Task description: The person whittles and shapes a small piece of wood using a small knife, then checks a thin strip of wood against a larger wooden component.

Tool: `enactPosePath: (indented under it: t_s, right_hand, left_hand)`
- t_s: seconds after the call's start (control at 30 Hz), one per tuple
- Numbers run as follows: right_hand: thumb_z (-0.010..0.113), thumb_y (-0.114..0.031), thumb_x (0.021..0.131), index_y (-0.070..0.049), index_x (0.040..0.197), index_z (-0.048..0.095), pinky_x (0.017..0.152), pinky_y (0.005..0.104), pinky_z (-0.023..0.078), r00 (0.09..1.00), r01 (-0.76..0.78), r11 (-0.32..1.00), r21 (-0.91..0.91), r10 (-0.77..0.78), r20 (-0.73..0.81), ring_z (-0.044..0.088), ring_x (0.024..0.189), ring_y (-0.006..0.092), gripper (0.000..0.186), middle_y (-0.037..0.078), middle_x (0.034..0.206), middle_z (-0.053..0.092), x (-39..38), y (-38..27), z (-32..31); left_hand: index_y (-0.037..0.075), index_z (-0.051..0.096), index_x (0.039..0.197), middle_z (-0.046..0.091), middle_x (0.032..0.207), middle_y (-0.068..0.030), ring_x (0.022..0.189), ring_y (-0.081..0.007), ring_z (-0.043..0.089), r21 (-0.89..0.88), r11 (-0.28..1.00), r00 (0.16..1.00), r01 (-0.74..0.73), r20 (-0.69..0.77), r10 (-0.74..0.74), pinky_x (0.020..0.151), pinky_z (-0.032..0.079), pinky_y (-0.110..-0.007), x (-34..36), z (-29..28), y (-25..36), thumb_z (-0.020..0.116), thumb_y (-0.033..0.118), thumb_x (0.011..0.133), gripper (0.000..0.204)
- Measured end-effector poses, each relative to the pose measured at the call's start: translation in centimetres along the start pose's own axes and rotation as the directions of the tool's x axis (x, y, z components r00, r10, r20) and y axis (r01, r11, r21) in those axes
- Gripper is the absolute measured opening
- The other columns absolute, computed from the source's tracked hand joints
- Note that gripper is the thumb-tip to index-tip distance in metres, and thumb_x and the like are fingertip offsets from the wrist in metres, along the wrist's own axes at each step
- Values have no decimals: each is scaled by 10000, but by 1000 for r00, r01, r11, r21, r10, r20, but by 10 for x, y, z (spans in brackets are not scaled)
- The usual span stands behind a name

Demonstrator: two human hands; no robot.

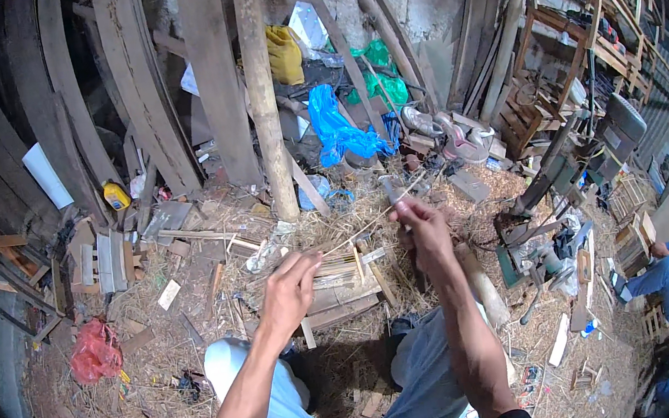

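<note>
A thin pale strip of cane or wood [364,229] slants up to the right between my hands, above the ground. Its lower end is pinched in the closed fingers of my left hand [288,288]. My right hand [425,231] is closed round what looks like a knife, its short, shiny blade [388,189] pointing up beside the strip. The handle is hidden in the palm. Whether the blade touches the strip I cannot tell. Below my hands, in front of my knees, lies a low wooden block [341,298] with several thin slats on it.
Straw and shavings litter the floor. A bamboo post [262,92] stands ahead, with a blue plastic bag [333,126] and worn shoes [464,139] beyond. A metal stand [521,228] is at right; a red bag [95,351] lies left. Another person's leg [657,286] shows far right.
</note>
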State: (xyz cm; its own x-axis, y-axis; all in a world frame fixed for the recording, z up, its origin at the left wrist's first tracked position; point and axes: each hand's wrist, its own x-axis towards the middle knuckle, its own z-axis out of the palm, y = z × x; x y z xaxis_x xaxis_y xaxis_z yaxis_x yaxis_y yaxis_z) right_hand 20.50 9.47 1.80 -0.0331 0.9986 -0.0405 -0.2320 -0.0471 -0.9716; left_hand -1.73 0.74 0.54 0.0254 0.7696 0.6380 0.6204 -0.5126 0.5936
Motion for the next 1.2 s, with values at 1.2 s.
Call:
enactPosePath:
  t_s: [1.2]
  right_hand:
    - [538, -212, 939, -37, 970, 624, 453, 178, 313, 991, 104, 994, -46, -99, 90, 414, 502, 17, 198, 8, 724, 623, -15, -4, 27]
  left_hand:
    - [9, 675, 927, 595, 743, -52, 611, -101, 525, -179, 943, 959, 280, 98, -266, 562, 418, -244, -3, 3, 2, 663, 33, 813, 117]
